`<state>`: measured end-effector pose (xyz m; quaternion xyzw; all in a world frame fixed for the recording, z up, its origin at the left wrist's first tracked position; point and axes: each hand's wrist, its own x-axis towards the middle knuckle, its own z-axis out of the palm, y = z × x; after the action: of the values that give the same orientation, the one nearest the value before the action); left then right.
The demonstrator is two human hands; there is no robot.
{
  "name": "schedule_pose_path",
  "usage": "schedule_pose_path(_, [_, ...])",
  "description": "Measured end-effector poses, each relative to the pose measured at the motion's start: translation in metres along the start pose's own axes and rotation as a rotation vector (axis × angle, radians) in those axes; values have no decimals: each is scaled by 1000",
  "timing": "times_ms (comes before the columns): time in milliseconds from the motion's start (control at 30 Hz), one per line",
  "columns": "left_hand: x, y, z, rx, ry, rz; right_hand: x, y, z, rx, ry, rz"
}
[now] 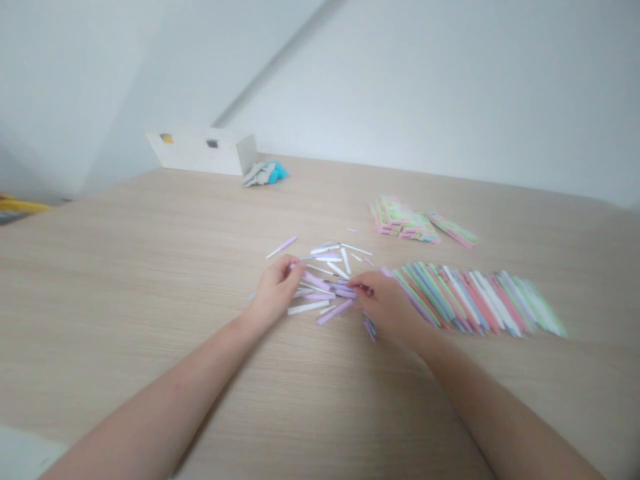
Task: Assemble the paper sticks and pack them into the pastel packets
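A loose pile of purple and white pen parts (313, 297) lies on the table between my hands. My left hand (277, 283) is at the pile's left edge, thumb and forefinger pinched on a slim pen part (307, 258) that points right. Over the pile's right side is my right hand (383, 297), its fingertips closed beside some purple pieces; blur hides what is between them. Just right of that hand, a slanted row of coloured pens (480, 300) lies side by side in green, pink, white, blue and purple.
Behind the row sits a stack of pink and green packets (400, 219), with a single packet (454, 230) beside it. At the back left stand a white box (200, 152) and a crumpled grey and blue item (265, 173). A pale wall (425, 87) borders the wooden table (125, 267).
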<state>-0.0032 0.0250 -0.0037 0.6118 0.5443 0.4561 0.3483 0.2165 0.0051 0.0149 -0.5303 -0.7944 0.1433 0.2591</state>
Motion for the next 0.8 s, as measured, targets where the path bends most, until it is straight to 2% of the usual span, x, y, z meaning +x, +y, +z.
schedule_pose_path(167, [-1,-2,0,39,-13,51,10,20,-22,-52,98,164])
schedule_pose_path(367, [-1,-3,-1,25,-34,30,15,32,-34,-170,115,284])
schedule_pose_path(600, [-2,-2,0,20,-71,4,21,51,-30,-304,87,344])
schedule_pose_path(800, [-3,-2,0,40,-77,14,46,57,-17,-400,-8,270])
